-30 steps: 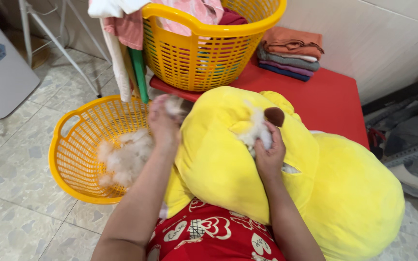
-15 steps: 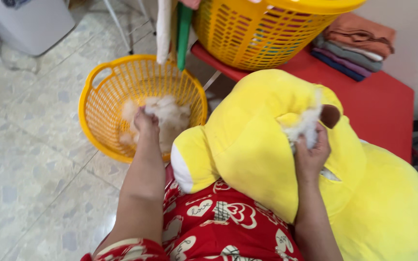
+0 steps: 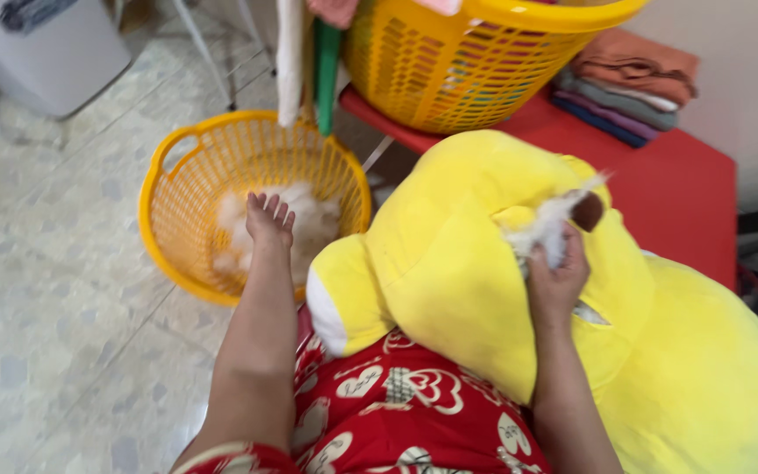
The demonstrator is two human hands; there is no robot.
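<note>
On my lap, over my red heart-print dress (image 3: pixel 396 412), lies the big yellow plush toy (image 3: pixel 484 263), spilling off to my right. My right hand (image 3: pixel 557 274) is clenched on a tuft of white stuffing (image 3: pixel 544 230) that sticks out of an opening near the toy's brown nose (image 3: pixel 587 211). My hands are well apart: my left hand (image 3: pixel 270 219) reaches out over the yellow basket on the floor (image 3: pixel 177 158), fingers loosely spread and holding nothing that I can see, just above the small heap of white stuffing already in the basket (image 3: pixel 313 224). I judge the emptying is partly done: some filling is out, yet the toy looks plump, so much remains inside. Beyond, on the red table (image 3: pixel 686 175), stand a second yellow basket (image 3: pixel 475 61) and folded cloths (image 3: pixel 629 83).
</note>
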